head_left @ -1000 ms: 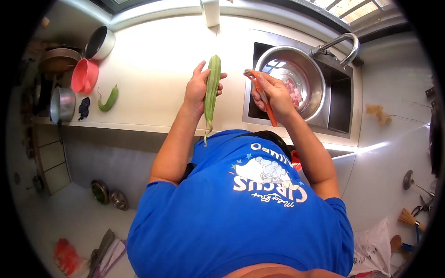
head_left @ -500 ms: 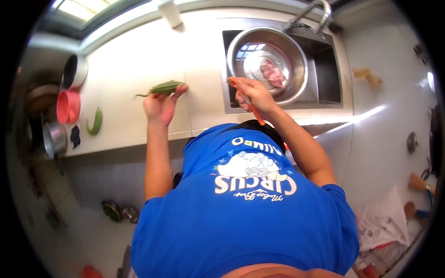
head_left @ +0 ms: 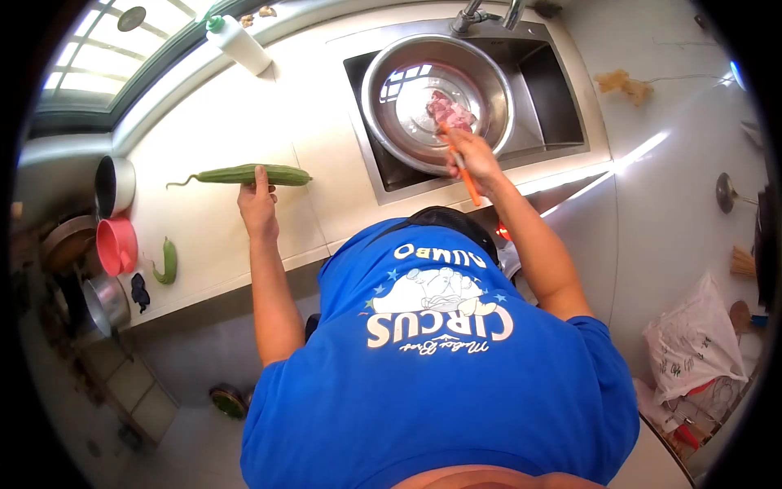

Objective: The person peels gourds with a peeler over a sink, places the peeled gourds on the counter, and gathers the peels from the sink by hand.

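In my left hand (head_left: 259,208) is a long green loofah gourd (head_left: 285,174), lying level over the counter with its thin curled stem to the left. The thumb presses on top and the fingers wrap beneath. My right hand (head_left: 479,160) is closed around an orange peeler (head_left: 470,186), close to the near rim of a large steel basin (head_left: 506,122). The peeler's upper end overlaps the basin, near the pieces of raw pink meat (head_left: 450,111) lying in it. Part of the peeler is hidden by the fingers.
The basin stands in a steel sink (head_left: 562,90) below a faucet (head_left: 481,18). On the counter (head_left: 204,228) lie a second green vegetable (head_left: 168,262) and a dark cloth-like item (head_left: 140,292). A pink container (head_left: 116,246), pots and a white bottle (head_left: 240,45) stand along the edges.
The gourd has gone from tilted to level, and my left hand has moved slightly left and down. My right hand has shifted with the peeler over the basin's edge. The whole view has turned.
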`<state>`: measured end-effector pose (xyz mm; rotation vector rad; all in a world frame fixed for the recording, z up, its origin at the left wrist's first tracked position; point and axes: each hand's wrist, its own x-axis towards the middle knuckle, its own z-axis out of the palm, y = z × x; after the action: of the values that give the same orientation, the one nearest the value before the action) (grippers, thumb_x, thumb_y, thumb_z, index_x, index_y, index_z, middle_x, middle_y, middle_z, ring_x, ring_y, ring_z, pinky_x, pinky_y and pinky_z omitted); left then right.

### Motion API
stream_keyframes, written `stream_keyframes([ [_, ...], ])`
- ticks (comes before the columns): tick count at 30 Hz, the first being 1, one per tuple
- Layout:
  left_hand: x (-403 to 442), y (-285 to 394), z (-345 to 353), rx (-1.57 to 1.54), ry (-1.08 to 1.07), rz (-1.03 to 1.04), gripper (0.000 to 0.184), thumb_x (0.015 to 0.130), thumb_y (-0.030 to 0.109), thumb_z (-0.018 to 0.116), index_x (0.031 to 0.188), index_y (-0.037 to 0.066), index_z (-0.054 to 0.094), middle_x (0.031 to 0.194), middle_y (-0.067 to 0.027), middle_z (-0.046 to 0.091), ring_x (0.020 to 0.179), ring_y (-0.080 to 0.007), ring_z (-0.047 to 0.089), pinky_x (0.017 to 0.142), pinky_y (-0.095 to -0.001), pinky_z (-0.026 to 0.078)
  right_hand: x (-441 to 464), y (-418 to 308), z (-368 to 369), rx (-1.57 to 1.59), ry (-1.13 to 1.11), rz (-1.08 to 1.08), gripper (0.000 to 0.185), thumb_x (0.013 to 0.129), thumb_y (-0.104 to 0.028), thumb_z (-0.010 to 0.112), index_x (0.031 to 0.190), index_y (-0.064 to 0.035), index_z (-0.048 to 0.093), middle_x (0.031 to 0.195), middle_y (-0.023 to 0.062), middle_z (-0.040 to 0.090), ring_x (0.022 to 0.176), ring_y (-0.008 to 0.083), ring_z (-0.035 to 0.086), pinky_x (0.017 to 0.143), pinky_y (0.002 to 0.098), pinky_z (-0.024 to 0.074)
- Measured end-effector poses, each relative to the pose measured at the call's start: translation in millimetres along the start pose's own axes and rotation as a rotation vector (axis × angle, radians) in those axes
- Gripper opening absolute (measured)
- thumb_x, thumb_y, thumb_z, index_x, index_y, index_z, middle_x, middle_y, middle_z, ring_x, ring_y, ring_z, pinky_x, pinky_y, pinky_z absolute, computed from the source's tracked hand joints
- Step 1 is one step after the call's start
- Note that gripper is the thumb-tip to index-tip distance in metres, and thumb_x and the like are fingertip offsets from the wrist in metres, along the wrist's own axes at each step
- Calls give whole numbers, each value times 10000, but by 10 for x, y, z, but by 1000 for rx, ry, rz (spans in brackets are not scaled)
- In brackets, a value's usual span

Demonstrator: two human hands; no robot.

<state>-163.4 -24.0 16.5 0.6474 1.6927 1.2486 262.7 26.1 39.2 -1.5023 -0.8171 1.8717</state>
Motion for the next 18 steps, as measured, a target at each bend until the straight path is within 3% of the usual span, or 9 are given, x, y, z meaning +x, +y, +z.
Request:
stream_keyframes([
  [1, -19, 36, 19, 40, 13, 28, 381, 1053, 404, 629, 1129, 30, 623, 1013, -17, 651, 951, -132, 646, 708, -300, 486, 30, -16, -70, 5, 35, 7, 479, 1103, -419, 498, 1425, -72, 572, 672, 2, 534, 541, 98, 528, 479, 244, 419],
  [2, -48, 58, 45, 62, 41, 25, 432, 1066, 442, 590, 1120, 13, 609, 1027, -64, 658, 926, -138, 632, 717, -279, 509, 42, -22, -129, 50, 46, -11, 471, 1099, -437, 503, 1396, -81, 588, 672, 1, 543, 540, 102, 535, 482, 244, 426],
  [5, -78, 54, 114, -203, 23, 16, 480, 1077, 460, 551, 1165, -11, 565, 1036, -115, 673, 968, -210, 681, 790, -338, 572, 116, -11, -321, 28, 96, 36, 485, 1093, -440, 515, 1425, -93, 581, 675, -3, 545, 554, 103, 552, 498, 247, 446],
  [6, -102, 70, 112, -268, -8, -8, 510, 1083, 464, 525, 1202, -31, 515, 1036, -175, 677, 952, -283, 717, 827, -415, 609, 141, -5, -372, 7, 112, -6, 473, 1094, -428, 516, 1414, -88, 587, 675, -4, 545, 558, 107, 560, 501, 250, 449],
  [11, -218, 20, 168, -291, -37, -35, 551, 1093, 515, 455, 1186, -27, 495, 1056, -213, 668, 863, -299, 701, 824, -456, 602, 308, 40, -675, -148, 279, -140, 423, 1097, -368, 517, 1379, -67, 613, 687, 3, 560, 577, 119, 595, 532, 273, 479],
  [15, -324, -86, 400, -304, -111, -60, 533, 1099, 505, 448, 1176, -20, 494, 1021, -211, 679, 791, -282, 704, 724, -420, 603, 513, 88, -994, -611, 352, -324, 508, 1065, -390, 564, 1399, -9, 604, 797, 86, 676, 621, 147, 653, 597, 304, 525],
  [18, -405, -166, 584, -305, -150, -70, 517, 1097, 498, 460, 1169, -12, 496, 1012, -206, 682, 771, -274, 701, 715, -413, 597, 578, 41, -1084, -694, 360, -331, 541, 1042, -413, 595, 1379, 10, 612, 897, 144, 721, 640, 183, 682, 620, 324, 537],
])
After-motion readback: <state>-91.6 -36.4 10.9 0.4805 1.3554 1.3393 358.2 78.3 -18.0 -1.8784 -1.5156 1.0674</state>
